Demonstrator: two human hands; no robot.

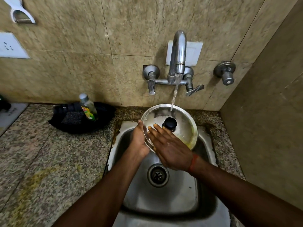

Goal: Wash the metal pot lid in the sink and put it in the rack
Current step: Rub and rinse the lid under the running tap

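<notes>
Both hands work: your left hand (pixel 139 141) grips the metal pot lid (pixel 183 126) at its nine o'clock rim, while your right hand (pixel 170 149) lies flat, fingers spread. Rub toward the yellow residue (pixel 191 143) near five o'clock, turning it under the water stream (pixel 174 97).

- Wall (pixel 82 38) beyond the hands: large beige stone tiles with thin dark joints, dimly and evenly lit.
- Side wall (pixel 270 112) to the right of the hands, same tile, meeting the back wall in a corner.
- Counter (pixel 41 153) left of the hands: speckled granite with a yellowish stain.
- Narrow counter strip to the right of the hands, along the side wall.
- White socket (pixel 9 46) far up-left on the wall, a white holder (pixel 19 12) above it.
- White plate (pixel 193 53) on the wall straight above the hands.
- Round valve (pixel 225 72) on the wall up-right of the hands.
- Black tray (pixel 78 122) on the counter up-left of the hands, holding a bottle (pixel 88 108) and a dark scrub pad (pixel 72 117).
</notes>
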